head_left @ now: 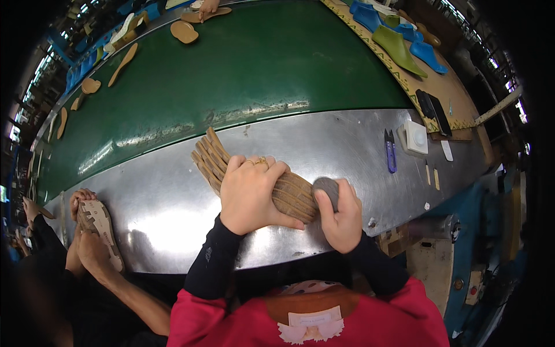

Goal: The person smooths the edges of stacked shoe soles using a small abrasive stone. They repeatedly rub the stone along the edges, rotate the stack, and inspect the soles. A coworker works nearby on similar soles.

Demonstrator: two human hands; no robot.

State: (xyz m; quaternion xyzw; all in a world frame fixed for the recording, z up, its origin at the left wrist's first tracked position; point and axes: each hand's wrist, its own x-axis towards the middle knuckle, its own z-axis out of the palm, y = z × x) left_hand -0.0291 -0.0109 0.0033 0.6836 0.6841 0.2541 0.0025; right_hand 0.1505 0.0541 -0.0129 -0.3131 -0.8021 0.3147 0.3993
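A bundle of brown shoe soles (295, 198), seemingly stacked on edge, lies across the metal tabletop in front of me. Its strips fan apart at the far left end and sit tight together at the right. My left hand (248, 192) wraps over the middle from above, thumb along the near side, with a ring on one finger. In my right hand (342, 217) is a grey rounded block (326, 191), gripped by thumb and fingers against the bundle's right end. Its material is unclear, and my left palm hides part of the bundle.
Purple thread snips (391, 153) and a white square box (414, 139) lie at the right. Beyond runs a green belt (254, 63) with tan insoles (184, 32). Blue and green shoe lasts (399, 51) stand far right. At left, a co-worker's hands hold a sole (103, 225).
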